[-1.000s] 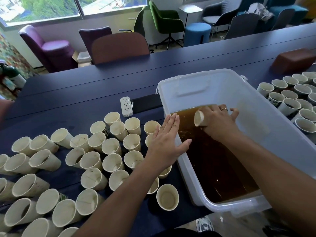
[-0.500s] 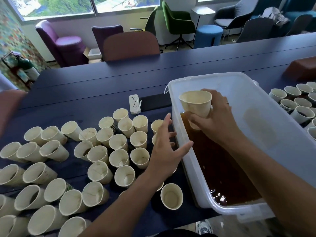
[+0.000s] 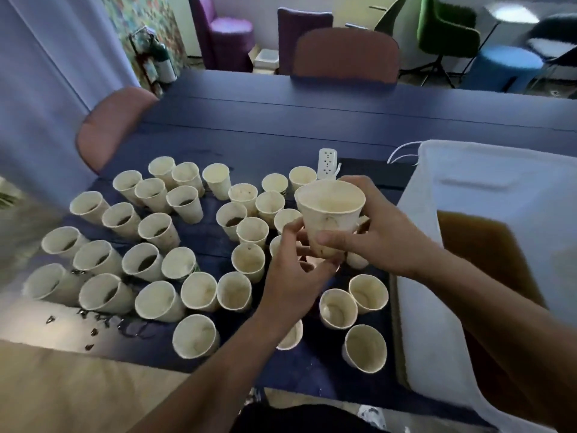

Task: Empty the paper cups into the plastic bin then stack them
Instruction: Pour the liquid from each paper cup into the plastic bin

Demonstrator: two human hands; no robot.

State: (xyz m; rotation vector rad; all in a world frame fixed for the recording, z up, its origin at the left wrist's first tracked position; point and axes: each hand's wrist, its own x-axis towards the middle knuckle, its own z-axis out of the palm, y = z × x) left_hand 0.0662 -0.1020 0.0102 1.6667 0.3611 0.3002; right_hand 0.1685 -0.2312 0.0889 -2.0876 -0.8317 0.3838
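My right hand [image 3: 377,242] grips an upright, empty cream paper cup [image 3: 329,214] above the cups on the dark blue table. My left hand [image 3: 292,273] is right under it, fingers curled at the cup's base and over a cup standing below; whether it grips that lower cup I cannot tell. Several paper cups [image 3: 249,232] crowd the table to the left, some with dark liquid inside, such as one cup [image 3: 145,260]. The clear plastic bin [image 3: 487,189] with brown liquid [image 3: 487,245] stands to the right.
A white power strip [image 3: 327,160] and its cable lie behind the cups next to a black flat object [image 3: 374,170]. Brown chairs [image 3: 346,54] stand at the table's far and left sides. Small drops spot the near left edge [image 3: 90,332].
My right hand lifted the emptied cup out of the bin and carried it left over the cups. My left hand left the bin's rim and rose to the cup's base. The view swung left.
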